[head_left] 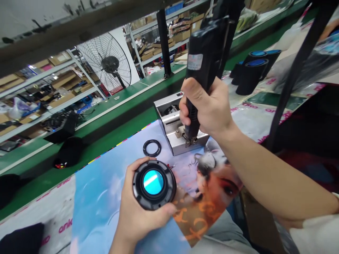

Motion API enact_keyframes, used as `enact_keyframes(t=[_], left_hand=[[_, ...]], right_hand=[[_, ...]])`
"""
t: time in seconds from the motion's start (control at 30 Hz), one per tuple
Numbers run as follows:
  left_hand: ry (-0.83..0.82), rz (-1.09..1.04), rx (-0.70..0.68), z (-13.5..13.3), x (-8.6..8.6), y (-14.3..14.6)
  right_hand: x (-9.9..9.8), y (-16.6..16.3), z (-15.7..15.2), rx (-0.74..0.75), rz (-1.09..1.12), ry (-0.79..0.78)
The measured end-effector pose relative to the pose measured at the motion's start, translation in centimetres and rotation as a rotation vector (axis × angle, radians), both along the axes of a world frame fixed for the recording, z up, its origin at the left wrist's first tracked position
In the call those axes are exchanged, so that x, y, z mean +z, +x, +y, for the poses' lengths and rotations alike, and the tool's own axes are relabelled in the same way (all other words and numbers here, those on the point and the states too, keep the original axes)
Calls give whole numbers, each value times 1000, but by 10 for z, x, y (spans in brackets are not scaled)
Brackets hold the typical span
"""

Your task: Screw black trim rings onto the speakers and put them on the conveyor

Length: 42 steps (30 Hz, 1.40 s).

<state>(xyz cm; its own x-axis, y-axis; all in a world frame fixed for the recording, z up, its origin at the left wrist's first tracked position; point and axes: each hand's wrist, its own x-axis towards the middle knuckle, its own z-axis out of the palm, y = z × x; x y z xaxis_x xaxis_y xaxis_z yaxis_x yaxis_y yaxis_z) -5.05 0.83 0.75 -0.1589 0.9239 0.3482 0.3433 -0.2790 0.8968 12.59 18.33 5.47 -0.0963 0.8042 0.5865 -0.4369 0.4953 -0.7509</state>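
My left hand (137,215) is closed around a round black speaker-like part (154,184) with a shiny blue centre, held face up over a printed poster (106,197). My right hand (209,107) grips a black electric screwdriver (202,63) that hangs from above. Its tip points down into a small grey metal box (176,123) just beyond the round part. A loose black ring (152,147) lies on the poster between the box and the round part.
Black cylinders with blue tops (251,72) stand at the back right. A green conveyor (111,116) runs behind the bench, with a large fan (108,67) and shelves of cartons beyond. Dark posts (164,38) rise from the bench. Black items lie at left (66,151).
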Motion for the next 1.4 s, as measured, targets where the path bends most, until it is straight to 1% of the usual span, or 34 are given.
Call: enact_keyframes(t=[0.13,0.2,0.23,0.3,0.37,0.43,0.5,0.53,0.57,0.6,0.63,0.7,0.77,0.87,0.97,1.07,1.13,1.2,1.27,1.3,1.37,1.4], left_hand=[[-14,-36,-5,-2,-6,-1],[-23,-65,-3,-3,-9,-2],[-26,-78,-2,-3,-11,-3],[-26,-91,-2,-3,-12,-4],[-22,-86,5,-3,-13,-4],[-28,-75,13,-2,-12,-4],[-30,-73,11,-1,-11,-4],[-28,-74,5,0,-10,-4],[-23,-74,0,0,-9,-4],[-17,-69,-5,0,-8,-3],[-9,-61,-6,1,-7,-3],[1,-47,-5,1,-7,-3],[7,-43,5,0,-7,-3],[-1,-31,31,-2,-10,-3],[-11,-19,39,-1,-9,-3],[-4,-36,23,1,-5,-2],[-4,-61,15,2,-2,-1],[-18,-87,8,2,0,-1],[-41,-104,5,1,-1,-1],[-52,-106,0,1,-1,-1],[-66,-108,-14,0,-2,-1],[-69,-112,-23,0,-2,-1]], right_hand=[[0,1,-5,8,-9,-95],[5,2,-9,32,-10,-130],[9,3,-11,47,-3,-122],[21,3,-13,26,47,-58],[34,1,-12,-54,98,27],[44,-2,-8,-197,148,98],[49,-2,-3,-345,251,166],[50,-1,-1,-404,317,191],[49,1,0,-432,357,208],[48,4,0,-422,355,198],[45,8,-1,-377,307,155],[39,13,-6,-234,157,51],[30,14,-10,-124,82,-7],[15,6,-13,-91,87,16],[5,-3,-11,-69,17,5],[0,-5,-9,-63,-34,4],[-1,-2,-10,-28,-49,-37],[2,1,-12,28,-62,-102],[12,3,-19,39,-52,-124],[20,4,-24,29,-32,-106],[43,1,-38,15,29,-37],[56,-3,-47,54,38,-10]])
